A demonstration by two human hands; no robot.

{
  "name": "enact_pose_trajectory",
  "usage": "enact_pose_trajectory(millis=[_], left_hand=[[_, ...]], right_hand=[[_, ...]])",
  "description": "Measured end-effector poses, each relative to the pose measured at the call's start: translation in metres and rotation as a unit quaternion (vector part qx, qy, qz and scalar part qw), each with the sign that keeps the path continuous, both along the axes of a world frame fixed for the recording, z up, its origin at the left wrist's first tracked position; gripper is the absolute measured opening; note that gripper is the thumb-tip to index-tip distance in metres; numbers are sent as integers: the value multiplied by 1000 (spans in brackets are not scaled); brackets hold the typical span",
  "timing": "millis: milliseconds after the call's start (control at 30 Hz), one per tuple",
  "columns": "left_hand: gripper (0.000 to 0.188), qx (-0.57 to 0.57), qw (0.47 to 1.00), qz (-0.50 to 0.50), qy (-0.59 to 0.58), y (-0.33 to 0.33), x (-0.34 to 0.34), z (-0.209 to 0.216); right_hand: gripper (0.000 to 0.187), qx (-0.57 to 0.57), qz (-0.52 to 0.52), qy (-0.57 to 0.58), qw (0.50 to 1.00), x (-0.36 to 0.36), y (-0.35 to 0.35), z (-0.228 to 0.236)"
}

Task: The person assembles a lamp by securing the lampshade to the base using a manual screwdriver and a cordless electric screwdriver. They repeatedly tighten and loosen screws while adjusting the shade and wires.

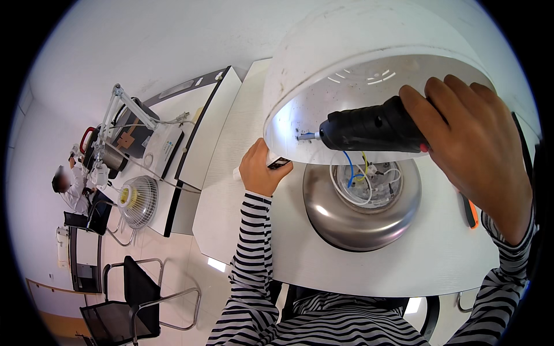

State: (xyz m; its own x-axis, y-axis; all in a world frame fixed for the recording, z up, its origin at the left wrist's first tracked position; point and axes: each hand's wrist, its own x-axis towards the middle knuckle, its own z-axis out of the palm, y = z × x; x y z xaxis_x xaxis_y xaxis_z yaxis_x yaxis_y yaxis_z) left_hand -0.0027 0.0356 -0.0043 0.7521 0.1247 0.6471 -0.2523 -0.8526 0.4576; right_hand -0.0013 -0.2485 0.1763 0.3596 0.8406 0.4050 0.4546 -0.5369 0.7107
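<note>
The right hand [467,127] grasps the driver [369,130], fingers closed around the rear of its black body and no gap visible between fingers and grip. The driver is above the table [415,268], inside the mouth of the white dome [358,29]. Its long axis lies nearly level, roughly parallel to the table's front edge; the bit [309,136] points toward the left edge, at the inner left wall of the dome, which is brightly lit there. Contact between the bit's tip and the wall cannot be confirmed. The left hand [262,170] is at the outside of that wall, fingers curled and thumb extended toward the right edge, grasping a small white part [279,163] with a dark face. The dome is tilted, its mouth facing the front edge. The round metal base [346,222] lies below the dome's lower rim, near the middle of the front edge. Blue, yellow-green and white wires [350,179] loop from its open centre up to the rim. An orange-and-black tool [471,213] lies near the right edge, just beside the right forearm.
</note>
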Motion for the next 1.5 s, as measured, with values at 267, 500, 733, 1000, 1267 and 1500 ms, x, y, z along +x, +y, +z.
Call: enact_pose_trajectory(millis=[267,500,733,1000,1267,1500], left_hand=[[37,-7,1000,4,3,-1,-1,-1],[39,-5,1000,10,17,11,-7,0],[38,-24,1000,-3,-6,22,5,-30],[32,-25,999,20,9,21,2,-20],[33,-39,999,31,18,24,5,-25],[31,-35,998,36,37,25,1,-24]], right_hand=[[55,31,18,-7,999,1,-3,-4],[66,32,-43,60,997,-52,-33,0],[60,400,-198,321,835,-121,-153,-27],[50,483,-415,231,735,-126,-224,-125],[44,443,-423,228,757,-61,-230,-158],[44,458,-459,285,706,-43,-232,-164]])
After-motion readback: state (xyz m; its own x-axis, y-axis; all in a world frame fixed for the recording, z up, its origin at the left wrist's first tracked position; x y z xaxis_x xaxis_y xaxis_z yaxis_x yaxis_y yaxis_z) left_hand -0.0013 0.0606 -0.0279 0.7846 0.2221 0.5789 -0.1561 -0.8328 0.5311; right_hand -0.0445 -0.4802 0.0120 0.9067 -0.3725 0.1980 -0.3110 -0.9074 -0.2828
